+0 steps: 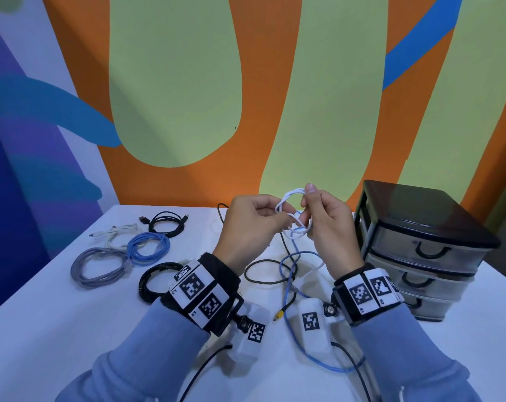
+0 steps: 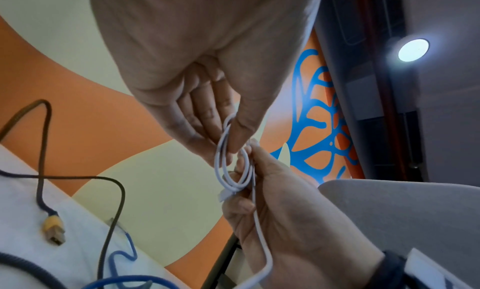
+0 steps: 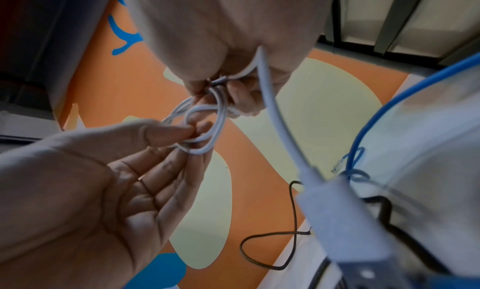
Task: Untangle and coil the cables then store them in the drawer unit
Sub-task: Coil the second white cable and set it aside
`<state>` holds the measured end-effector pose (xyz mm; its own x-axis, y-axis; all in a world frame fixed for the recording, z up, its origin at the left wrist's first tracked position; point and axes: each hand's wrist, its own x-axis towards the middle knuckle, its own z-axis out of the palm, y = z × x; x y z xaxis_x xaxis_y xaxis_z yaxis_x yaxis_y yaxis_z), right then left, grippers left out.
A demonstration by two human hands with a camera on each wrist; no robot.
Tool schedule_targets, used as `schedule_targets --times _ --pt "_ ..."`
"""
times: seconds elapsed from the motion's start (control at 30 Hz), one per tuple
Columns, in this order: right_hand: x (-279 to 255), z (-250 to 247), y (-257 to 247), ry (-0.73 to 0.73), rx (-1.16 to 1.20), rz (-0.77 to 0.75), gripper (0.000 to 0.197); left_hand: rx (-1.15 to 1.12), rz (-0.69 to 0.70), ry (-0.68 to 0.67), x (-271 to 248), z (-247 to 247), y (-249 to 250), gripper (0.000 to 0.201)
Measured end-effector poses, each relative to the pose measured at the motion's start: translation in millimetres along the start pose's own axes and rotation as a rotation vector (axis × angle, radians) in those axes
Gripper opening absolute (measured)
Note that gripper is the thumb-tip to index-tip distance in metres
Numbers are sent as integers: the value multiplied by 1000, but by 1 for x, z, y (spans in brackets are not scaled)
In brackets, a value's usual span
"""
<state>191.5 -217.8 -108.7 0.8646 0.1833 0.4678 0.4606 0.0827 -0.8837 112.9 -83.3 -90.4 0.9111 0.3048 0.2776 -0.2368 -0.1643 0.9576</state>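
Both hands are raised over the table (image 1: 71, 329) with a thin white cable (image 1: 292, 216) wound into small loops between them. My left hand (image 1: 276, 217) pinches the loops from the left between thumb and fingers; the pinch on the white cable (image 2: 226, 149) also shows in the left wrist view. My right hand (image 1: 306, 211) grips the loops from the right. In the right wrist view the white cable (image 3: 207, 125) has a tail with a plug hanging down from the right hand (image 3: 228, 92). The black three-drawer unit (image 1: 420, 248) stands at the right, all drawers closed.
Coiled cables lie at the left: black (image 1: 166, 224), white (image 1: 121, 232), blue (image 1: 148, 246), grey (image 1: 99, 266) and another black one (image 1: 156, 281). A loose blue cable (image 1: 289, 288) and a black braided cable (image 1: 263, 271) with a yellow plug (image 1: 279, 314) lie crossed under the hands.
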Motion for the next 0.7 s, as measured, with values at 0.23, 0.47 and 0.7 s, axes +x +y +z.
schedule_targets --times 0.23,0.47,0.7 --pt "-1 0 1 -34 66 74 43 -221 -178 -109 -1 -3 13 9" --pt "3 -6 0 -9 116 72 40 -482 -341 -225 0 -7 16 10" --pt "6 -7 0 3 435 226 37 -159 -189 -138 3 -9 12 11"
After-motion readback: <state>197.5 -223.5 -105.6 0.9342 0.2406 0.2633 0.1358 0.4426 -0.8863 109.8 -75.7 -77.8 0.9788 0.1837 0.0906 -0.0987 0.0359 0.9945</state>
